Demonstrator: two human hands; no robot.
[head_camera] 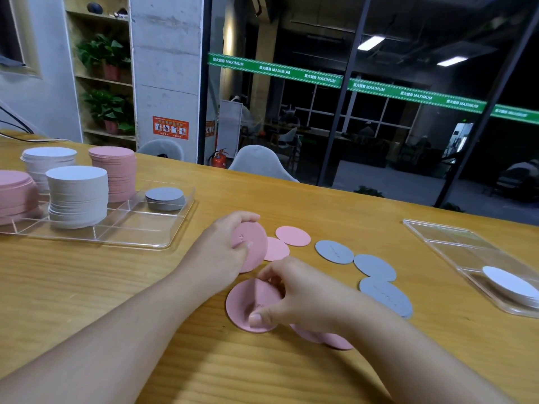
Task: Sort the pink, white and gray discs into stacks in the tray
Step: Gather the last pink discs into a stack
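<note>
Head view: left hand [224, 246] grips an upright pink disc [253, 243], fingers curled round its edge. Right hand [294, 293] pinches a second pink disc [245, 309] lying on the table [291, 199], lifting and bending one side. More pink discs [292, 235] and gray discs [334, 251] lie loose nearby. Tray [175, 225] far left holds pink stack [115, 173], white stack [77, 196] and a low gray stack [165, 198].

Step, as judged: gathering loose pinks. Next move likely needs the lifted disc joined to the left hand's, then carried to a pink stack.
</note>
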